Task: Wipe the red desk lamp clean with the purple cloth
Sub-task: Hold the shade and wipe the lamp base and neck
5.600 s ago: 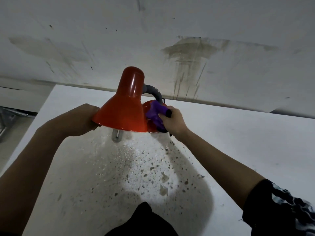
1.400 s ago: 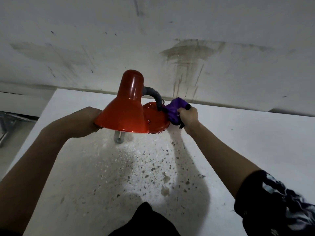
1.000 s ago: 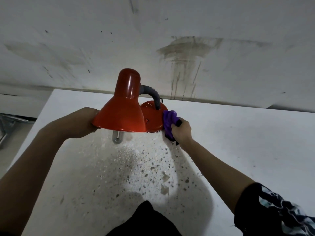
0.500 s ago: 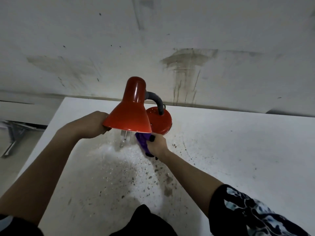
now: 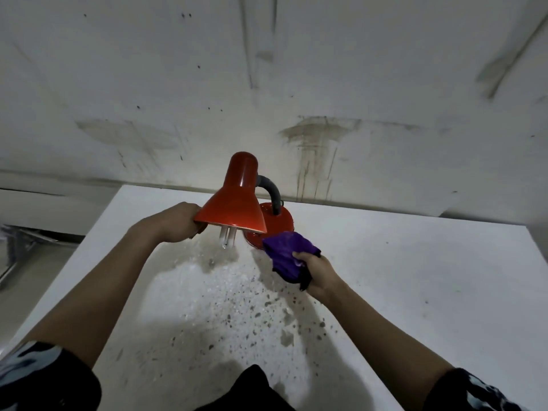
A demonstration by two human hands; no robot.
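The red desk lamp (image 5: 235, 203) stands on the white table near the wall, its cone shade tilted toward me and lit, with a grey bent neck (image 5: 271, 192) joining it to the round red base (image 5: 275, 225). My left hand (image 5: 179, 222) grips the left rim of the shade. My right hand (image 5: 317, 272) holds the bunched purple cloth (image 5: 287, 252), whose upper edge touches the front right of the base. The bulb (image 5: 227, 235) pokes out under the shade.
The white table (image 5: 415, 292) is speckled with dark specks and flakes in the lit patch before me. A stained white wall (image 5: 311, 99) rises right behind the lamp. The table's left edge drops to a floor with a metal frame (image 5: 17, 247).
My right hand with the cloth has come out from under the shade and moved right, to the front right of the base. The left hand keeps its hold on the shade.
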